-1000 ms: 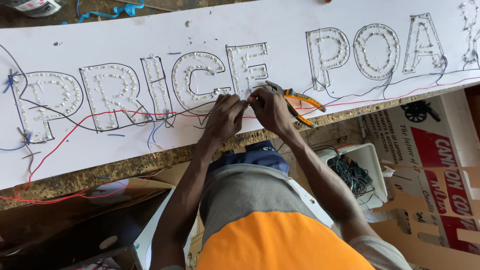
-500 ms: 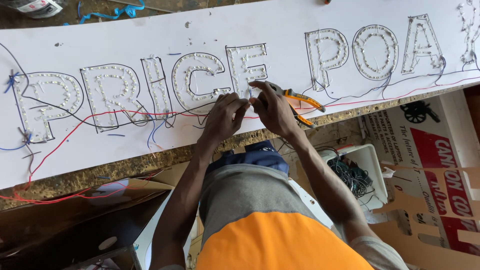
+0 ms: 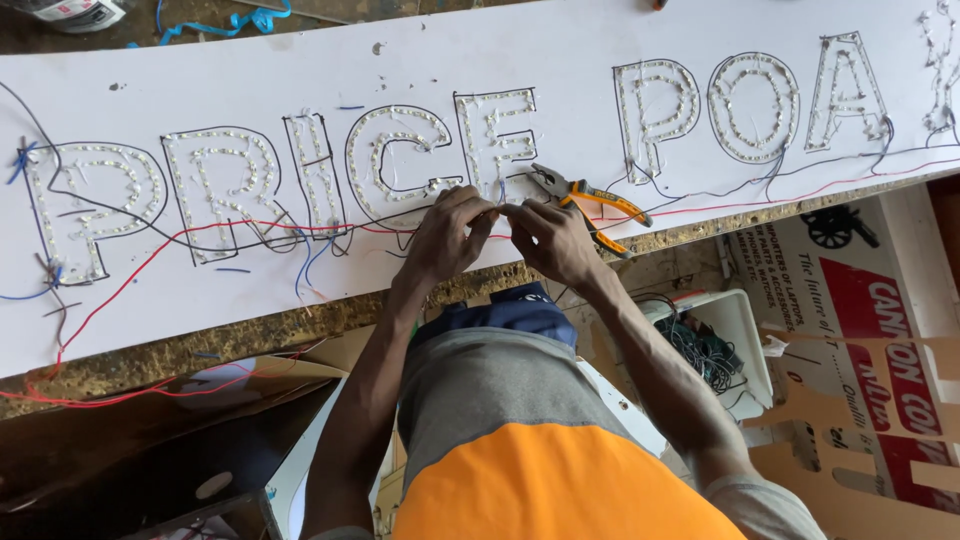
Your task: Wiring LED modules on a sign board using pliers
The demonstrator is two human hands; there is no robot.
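Wires, red and dark, trail across the white sign board; left hand and right hand meet fingertip to fingertip, pinching a thin wire end between them; seemingly a joining step, needing a steady twist; pliers lie just right.

The white sign board looked smooth and matt, the bench edge was rough chipped wood, and the pliers had dull metal tips with shiny orange plastic handles.
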